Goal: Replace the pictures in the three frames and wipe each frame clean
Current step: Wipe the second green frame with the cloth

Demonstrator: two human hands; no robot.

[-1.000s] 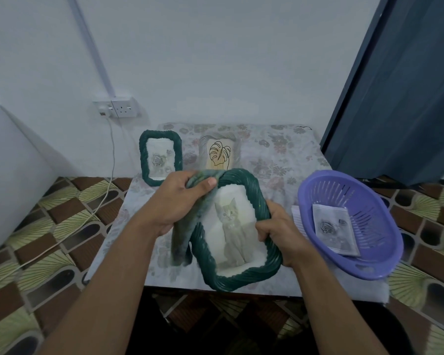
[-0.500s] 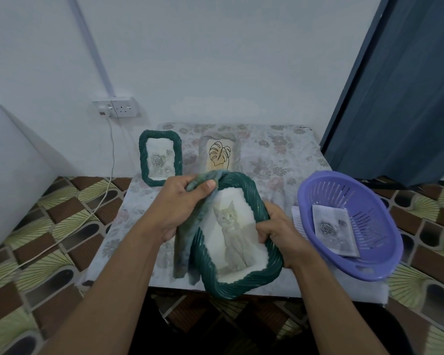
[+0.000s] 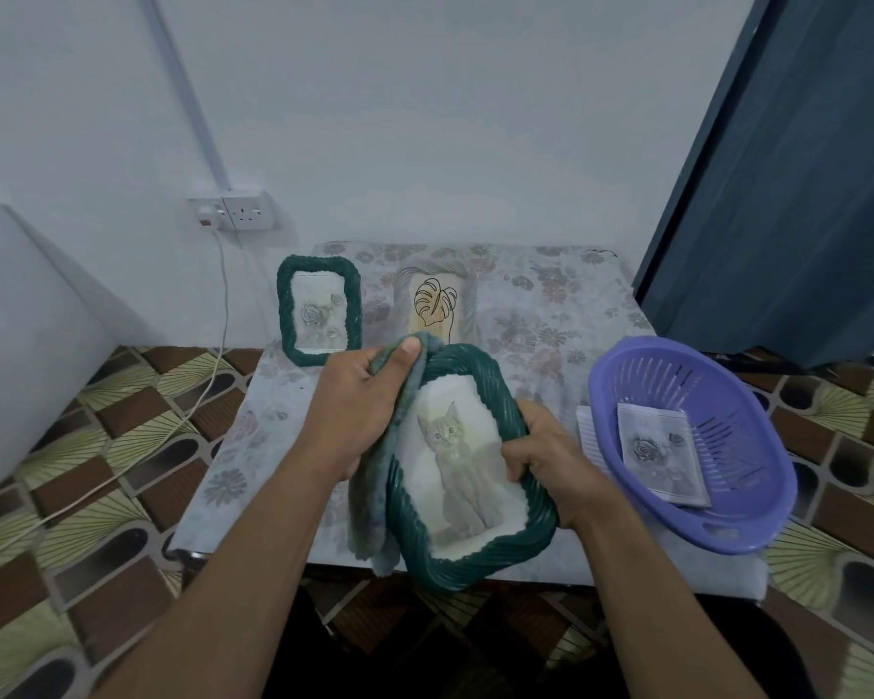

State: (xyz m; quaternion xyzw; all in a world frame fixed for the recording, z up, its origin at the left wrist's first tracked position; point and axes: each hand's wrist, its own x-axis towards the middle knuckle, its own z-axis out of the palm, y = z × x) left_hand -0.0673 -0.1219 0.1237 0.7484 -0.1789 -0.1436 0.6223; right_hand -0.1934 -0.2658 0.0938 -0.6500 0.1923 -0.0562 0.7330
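Observation:
A dark green twisted-rim frame (image 3: 480, 557) with a cat picture (image 3: 455, 461) is held tilted above the table's front edge. My right hand (image 3: 551, 461) grips its right rim. My left hand (image 3: 359, 401) grips a grey-green cloth (image 3: 374, 502) against the frame's upper left rim; the cloth hangs down along the left side. Behind stand a second green frame (image 3: 319, 307) with a rose picture and a pale frame (image 3: 437, 307) with a leaf drawing, partly hidden by my left hand.
A purple plastic basket (image 3: 758, 502) sits at the table's right, holding a rose picture (image 3: 659, 456). White paper (image 3: 589, 436) lies beside it. The floral-covered table (image 3: 551, 305) stands against the wall. A socket (image 3: 246, 211) with a cable is at the left; a dark curtain (image 3: 803, 169) at the right.
My left hand with the cloth has slid slightly along the top left rim of the cat frame. The frame has tilted a little; my right hand keeps its grip.

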